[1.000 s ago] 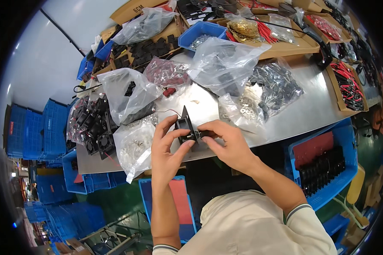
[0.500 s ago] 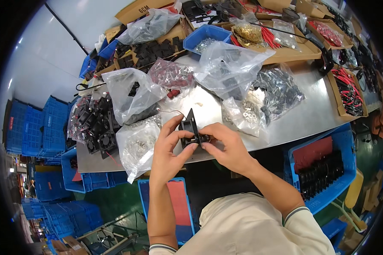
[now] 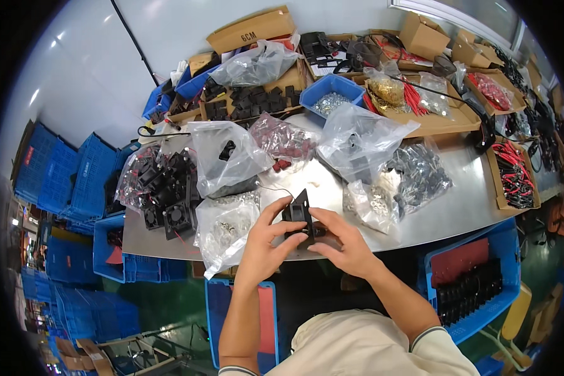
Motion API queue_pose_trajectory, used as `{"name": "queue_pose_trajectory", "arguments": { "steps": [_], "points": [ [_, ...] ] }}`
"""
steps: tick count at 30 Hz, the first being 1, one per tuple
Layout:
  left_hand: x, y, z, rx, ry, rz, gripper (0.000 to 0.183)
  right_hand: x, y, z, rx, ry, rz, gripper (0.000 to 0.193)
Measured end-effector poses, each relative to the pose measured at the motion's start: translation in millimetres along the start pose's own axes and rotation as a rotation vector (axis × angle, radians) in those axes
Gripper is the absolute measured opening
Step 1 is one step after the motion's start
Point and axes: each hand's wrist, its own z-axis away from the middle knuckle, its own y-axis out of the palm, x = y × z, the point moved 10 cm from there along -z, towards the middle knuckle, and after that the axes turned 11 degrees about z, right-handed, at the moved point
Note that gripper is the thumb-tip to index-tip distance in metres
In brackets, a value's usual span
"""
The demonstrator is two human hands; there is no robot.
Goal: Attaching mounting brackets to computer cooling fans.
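A small black square fan [image 3: 298,212] with a thin red wire trailing off it is held over the near edge of the metal table [image 3: 470,188]. My left hand [image 3: 266,241] grips its left side with thumb and fingers. From the right, my right hand [image 3: 341,241] holds its lower right corner and a small dark part beside it. A clear bag of small metal screws [image 3: 222,229] lies just left of my left hand.
Clear bags of parts [image 3: 360,141] crowd the table, with a pile of black fans [image 3: 166,191] at the left. Cardboard boxes [image 3: 250,31] and a blue tray of screws [image 3: 332,100] sit behind. Blue crates [image 3: 476,282] stand below the table's edge.
The fan and both hands have stayed at the table's near edge. The fingers shifted slightly on the fan, turning it a little.
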Motion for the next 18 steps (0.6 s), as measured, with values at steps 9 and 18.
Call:
{"name": "queue_pose_trajectory", "arguments": {
  "steps": [9,18],
  "points": [
    [13,-5,2,-0.064,-0.072,0.135,0.026,-13,4,1,0.017,0.078,-0.152,0.052],
    [23,-11,8,-0.108,-0.175,0.344,0.028,-13,1,-9,-0.038,0.132,-0.124,0.025]
  ]
}}
